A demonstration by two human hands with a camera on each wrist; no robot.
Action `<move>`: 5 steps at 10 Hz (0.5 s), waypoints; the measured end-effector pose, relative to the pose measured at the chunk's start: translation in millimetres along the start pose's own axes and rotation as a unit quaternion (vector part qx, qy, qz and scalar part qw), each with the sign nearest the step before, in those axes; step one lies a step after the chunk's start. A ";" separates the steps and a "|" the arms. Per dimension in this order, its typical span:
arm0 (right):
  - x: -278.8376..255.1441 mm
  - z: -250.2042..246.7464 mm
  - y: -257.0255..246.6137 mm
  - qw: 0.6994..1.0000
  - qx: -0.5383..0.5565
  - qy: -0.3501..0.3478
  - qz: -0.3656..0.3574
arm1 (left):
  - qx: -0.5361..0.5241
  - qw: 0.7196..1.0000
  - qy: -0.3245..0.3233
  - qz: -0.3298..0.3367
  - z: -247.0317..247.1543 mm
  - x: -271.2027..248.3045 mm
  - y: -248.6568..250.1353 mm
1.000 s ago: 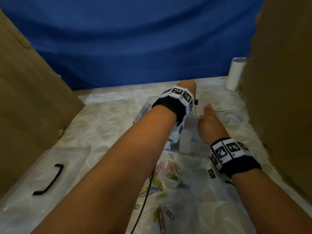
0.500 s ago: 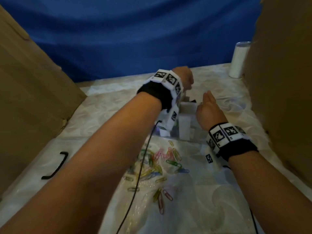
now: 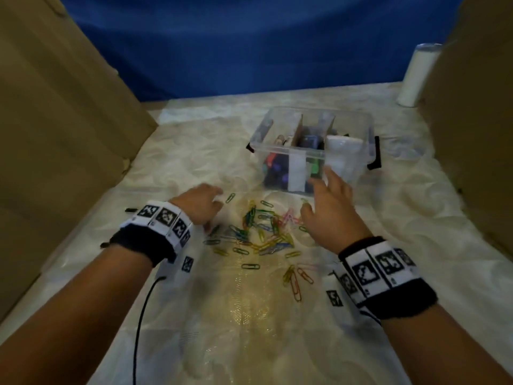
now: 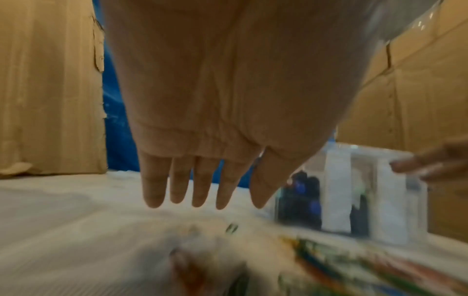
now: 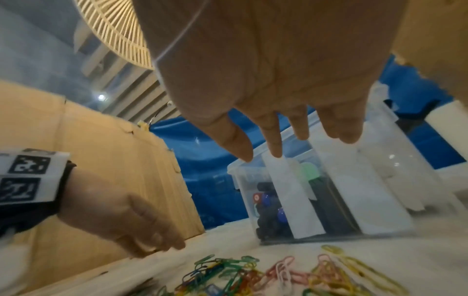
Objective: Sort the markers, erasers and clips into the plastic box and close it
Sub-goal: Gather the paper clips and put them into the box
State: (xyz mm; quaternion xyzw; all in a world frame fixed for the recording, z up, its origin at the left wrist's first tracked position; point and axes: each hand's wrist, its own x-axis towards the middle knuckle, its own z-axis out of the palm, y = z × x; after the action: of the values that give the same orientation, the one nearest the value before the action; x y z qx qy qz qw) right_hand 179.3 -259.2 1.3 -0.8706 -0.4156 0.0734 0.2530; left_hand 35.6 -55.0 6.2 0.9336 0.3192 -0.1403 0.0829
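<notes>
**Desk:** Blue cloth is seen hung behind a plastic-covered table, walled on both sides by cardboard panels. What is shown at centre?

**Caption:** Coloured paper clips are seen scattered on the sheet, between the left hand and the right hand. Both hands are held palm down just above the pile, one on each side of it, with nothing gripped; the fingers are loosely spread in both wrist views. A scooping of the clips from both sides is judged to be intended.

**Desk:** And the box?

**Caption:** A clear plastic box is set just beyond the clips, uncovered, with black latches at its ends. It is split by cardboard dividers. Markers are packed into the left compartment, more dark items into the middle one, and white blocks, taken to be erasers, into the right. The near wall is almost touched by the right fingertips.

**Desk:** How far along is the sorting judged to be?

**Caption:** Markers and erasers appear to be stowed; the clips are left, then the closing. What may be the lid is seen as a clear sheet under the clips, but that cannot be confirmed. A white cylinder is stood at the far right, apart from the work.
</notes>
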 end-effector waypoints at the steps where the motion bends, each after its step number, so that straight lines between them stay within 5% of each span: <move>1: 12.3 9.6 -7.2 0.997 -0.033 -0.065 0.018 | 0.013 0.998 -0.053 0.038 28.0 -4.2 -7.3; 2: 23.4 25.4 -12.2 0.973 -0.066 -0.201 0.097 | 0.104 0.990 -0.041 0.090 46.2 -0.3 -10.4; 3: 27.1 46.8 -20.3 0.955 -0.124 -0.252 0.100 | -0.039 0.998 -0.050 -0.016 58.1 -33.3 4.7; 5: 3.2 69.4 -38.4 0.952 -0.121 -0.280 0.028 | -0.068 0.994 -0.080 0.021 45.0 -20.6 7.0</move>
State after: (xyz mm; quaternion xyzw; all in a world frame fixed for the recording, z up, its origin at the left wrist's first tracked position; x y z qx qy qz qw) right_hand 131.6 -210.2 -39.0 -0.8504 -0.4508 0.2708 0.0170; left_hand 14.9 -83.2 -29.5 0.9181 0.3010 -0.1905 0.1739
